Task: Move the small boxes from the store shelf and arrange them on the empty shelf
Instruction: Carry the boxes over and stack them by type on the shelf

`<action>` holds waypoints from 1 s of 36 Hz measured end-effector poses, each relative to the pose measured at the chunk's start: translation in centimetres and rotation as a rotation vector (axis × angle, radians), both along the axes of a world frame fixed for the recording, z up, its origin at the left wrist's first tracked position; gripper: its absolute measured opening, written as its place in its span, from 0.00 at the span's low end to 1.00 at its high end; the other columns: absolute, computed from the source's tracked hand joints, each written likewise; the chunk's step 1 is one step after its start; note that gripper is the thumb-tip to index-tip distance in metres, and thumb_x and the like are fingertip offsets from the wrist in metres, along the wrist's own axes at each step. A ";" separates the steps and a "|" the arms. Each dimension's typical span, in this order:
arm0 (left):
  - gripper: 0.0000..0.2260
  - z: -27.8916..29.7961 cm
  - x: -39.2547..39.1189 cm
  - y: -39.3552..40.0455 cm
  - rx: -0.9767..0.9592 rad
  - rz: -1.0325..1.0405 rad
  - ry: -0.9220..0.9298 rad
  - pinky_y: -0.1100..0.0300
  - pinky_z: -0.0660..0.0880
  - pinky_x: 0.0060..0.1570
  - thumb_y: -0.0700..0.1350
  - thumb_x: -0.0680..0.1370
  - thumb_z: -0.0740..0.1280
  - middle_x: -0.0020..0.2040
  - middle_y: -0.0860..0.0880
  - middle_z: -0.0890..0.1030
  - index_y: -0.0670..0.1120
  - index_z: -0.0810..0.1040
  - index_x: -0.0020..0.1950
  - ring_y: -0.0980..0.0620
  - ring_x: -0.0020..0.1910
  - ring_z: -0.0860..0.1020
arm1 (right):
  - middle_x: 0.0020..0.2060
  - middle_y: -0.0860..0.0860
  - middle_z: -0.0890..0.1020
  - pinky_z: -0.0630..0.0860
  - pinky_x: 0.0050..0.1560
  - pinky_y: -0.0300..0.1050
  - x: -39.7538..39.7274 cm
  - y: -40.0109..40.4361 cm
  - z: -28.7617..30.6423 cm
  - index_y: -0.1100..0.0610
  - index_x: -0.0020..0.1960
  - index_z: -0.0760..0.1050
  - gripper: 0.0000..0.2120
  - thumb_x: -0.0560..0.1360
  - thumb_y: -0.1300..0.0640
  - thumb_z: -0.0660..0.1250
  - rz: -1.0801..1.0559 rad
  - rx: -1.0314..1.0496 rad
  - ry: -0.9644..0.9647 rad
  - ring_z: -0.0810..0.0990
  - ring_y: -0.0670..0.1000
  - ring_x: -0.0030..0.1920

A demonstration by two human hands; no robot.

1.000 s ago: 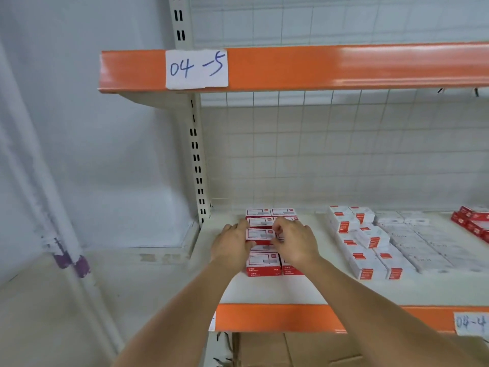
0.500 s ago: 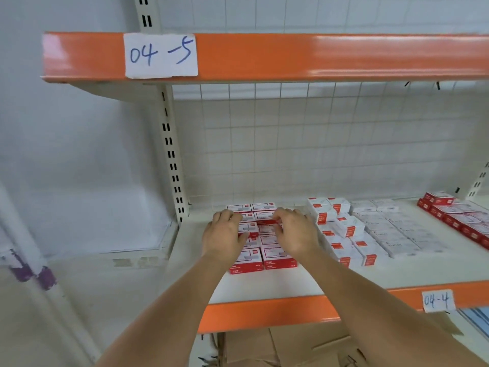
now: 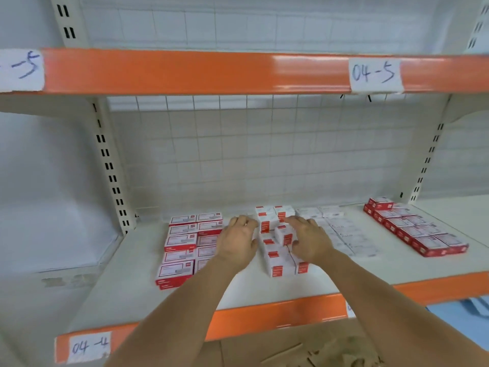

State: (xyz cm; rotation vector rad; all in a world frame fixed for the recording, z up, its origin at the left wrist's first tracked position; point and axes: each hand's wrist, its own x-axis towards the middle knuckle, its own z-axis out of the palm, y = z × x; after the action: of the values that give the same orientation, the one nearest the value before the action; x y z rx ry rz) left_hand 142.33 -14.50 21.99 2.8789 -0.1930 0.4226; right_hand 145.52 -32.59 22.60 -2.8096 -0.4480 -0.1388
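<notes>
The lower shelf (image 3: 137, 282), cream-topped with an orange front edge, carries a paper label reading 04-4 (image 3: 88, 347) at its front left corner. Nearest the shelf's left edge lies a two-column block of red-and-white small boxes (image 3: 182, 247), lying flat, running from the back wire grid (image 3: 264, 160) toward the front edge. The left forearm reaches in from the front edge, its left hand (image 3: 236, 243) palm down just right of that block, fingers (image 3: 242, 221) loosely curled and slightly apart, holding nothing; whether they touch a box cannot be told. Between the two hands stands a column of white boxes with red ends (image 3: 275, 250), some tilted out of line. The right hand (image 3: 309, 241) is palm down at the right side of this column, its fingers (image 3: 289, 221) extended toward the rear boxes and its thumb beside a tilted box; a firm grip is not visible. Right of it lies a flat row of pale boxes (image 3: 341, 231), blurred. Toward the right edge sits a further double row of red boxes (image 3: 415, 229), well apart from the hands. The upper shelf (image 3: 211, 71) bears a label reading 04-5 (image 3: 374, 74).
</notes>
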 end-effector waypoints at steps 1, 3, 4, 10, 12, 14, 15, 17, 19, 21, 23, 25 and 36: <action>0.20 0.0 0.2 -0.8 -0.001 0.001 0.008 0.55 0.69 0.63 0.47 0.81 0.61 0.70 0.51 0.67 0.50 0.66 0.72 0.51 0.69 0.65 | 0.72 0.48 0.67 0.68 0.65 0.49 0.3 -0.4 -0.1 0.48 0.75 0.60 0.31 0.75 0.64 0.62 0.026 -0.014 0.000 0.66 0.53 0.67; 0.21 -0.2 0.7 -2.3 0.012 0.016 0.022 0.55 0.68 0.64 0.47 0.81 0.60 0.72 0.51 0.65 0.50 0.63 0.74 0.51 0.71 0.63 | 0.70 0.48 0.69 0.70 0.63 0.47 1.0 -0.9 -0.4 0.48 0.74 0.63 0.29 0.76 0.63 0.63 0.067 -0.012 -0.023 0.69 0.53 0.66; 0.22 -0.3 1.0 -2.9 0.025 0.029 0.031 0.54 0.67 0.65 0.47 0.81 0.60 0.74 0.51 0.64 0.50 0.62 0.75 0.51 0.72 0.62 | 0.70 0.48 0.70 0.70 0.63 0.46 1.3 -1.2 -0.5 0.48 0.73 0.64 0.27 0.76 0.63 0.64 0.082 0.004 -0.031 0.69 0.53 0.66; 0.24 -0.8 2.2 -4.9 0.053 0.080 0.118 0.52 0.55 0.73 0.49 0.83 0.56 0.79 0.50 0.53 0.52 0.53 0.78 0.49 0.77 0.52 | 0.65 0.49 0.71 0.70 0.59 0.43 3.1 -2.7 -0.6 0.53 0.68 0.70 0.22 0.76 0.63 0.65 0.107 0.122 -0.031 0.71 0.51 0.65; 0.24 -1.0 2.8 -5.1 0.071 0.102 0.130 0.52 0.53 0.74 0.50 0.83 0.54 0.79 0.49 0.52 0.52 0.52 0.78 0.49 0.77 0.50 | 0.64 0.49 0.71 0.70 0.58 0.42 3.7 -3.0 -0.6 0.53 0.67 0.70 0.21 0.76 0.62 0.66 0.080 0.160 -0.027 0.71 0.51 0.64; 0.24 -1.1 3.4 -5.1 0.090 0.122 0.147 0.51 0.52 0.74 0.52 0.83 0.54 0.79 0.49 0.52 0.52 0.52 0.78 0.48 0.77 0.50 | 0.64 0.50 0.71 0.72 0.59 0.43 4.4 -3.2 -0.5 0.53 0.67 0.70 0.21 0.75 0.63 0.66 0.059 0.176 -0.031 0.71 0.51 0.63; 0.24 -1.1 3.6 -5.1 0.099 0.126 0.152 0.51 0.52 0.74 0.53 0.83 0.54 0.79 0.49 0.53 0.52 0.52 0.78 0.47 0.77 0.50 | 0.64 0.50 0.70 0.72 0.58 0.43 4.7 -3.2 -0.5 0.53 0.67 0.71 0.21 0.75 0.64 0.66 0.050 0.180 -0.039 0.71 0.51 0.63; 0.23 -1.1 3.9 -5.1 0.104 0.125 0.146 0.51 0.54 0.74 0.53 0.83 0.54 0.78 0.49 0.55 0.52 0.54 0.78 0.48 0.77 0.52 | 0.63 0.49 0.69 0.73 0.57 0.42 5.2 -3.1 -0.5 0.53 0.67 0.71 0.21 0.76 0.64 0.66 0.028 0.195 -0.042 0.72 0.50 0.61; 0.22 -1.2 4.1 -4.9 0.076 0.128 0.124 0.52 0.57 0.73 0.52 0.83 0.54 0.77 0.50 0.58 0.52 0.56 0.77 0.49 0.76 0.55 | 0.63 0.50 0.68 0.74 0.57 0.41 5.7 -2.9 -0.7 0.53 0.67 0.71 0.21 0.76 0.64 0.66 0.017 0.206 -0.040 0.73 0.50 0.60; 0.21 -1.4 4.3 -4.8 0.035 0.129 0.101 0.54 0.60 0.71 0.50 0.83 0.55 0.77 0.51 0.60 0.53 0.59 0.76 0.50 0.75 0.58 | 0.62 0.50 0.68 0.75 0.56 0.41 6.1 -2.6 -0.8 0.53 0.67 0.71 0.21 0.76 0.65 0.65 0.017 0.207 -0.036 0.74 0.50 0.57; 0.21 -1.5 4.5 -4.7 0.012 0.130 0.083 0.54 0.63 0.70 0.49 0.83 0.56 0.76 0.51 0.61 0.53 0.60 0.76 0.51 0.74 0.59 | 0.61 0.51 0.68 0.75 0.55 0.39 6.5 -2.3 -0.8 0.54 0.68 0.71 0.22 0.76 0.65 0.65 0.031 0.204 -0.040 0.75 0.50 0.56; 0.20 -1.6 4.5 -4.8 0.005 0.129 0.074 0.55 0.65 0.68 0.48 0.83 0.56 0.75 0.51 0.61 0.53 0.60 0.76 0.51 0.74 0.60 | 0.61 0.51 0.68 0.74 0.54 0.38 6.8 -2.1 -0.9 0.54 0.68 0.72 0.22 0.76 0.65 0.65 0.040 0.200 -0.045 0.76 0.50 0.55; 0.21 -1.7 4.3 -4.5 0.021 0.103 0.093 0.54 0.65 0.68 0.50 0.83 0.56 0.75 0.50 0.61 0.53 0.59 0.76 0.49 0.73 0.61 | 0.64 0.51 0.70 0.74 0.54 0.41 6.6 -1.4 -1.1 0.55 0.69 0.70 0.21 0.77 0.61 0.66 0.035 0.208 -0.071 0.78 0.51 0.55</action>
State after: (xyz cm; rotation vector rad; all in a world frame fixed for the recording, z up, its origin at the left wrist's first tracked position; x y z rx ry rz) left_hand 146.66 -19.04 20.34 2.9303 -0.0335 0.3054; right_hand 152.12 -34.00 21.47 -2.5977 -0.4699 -0.2632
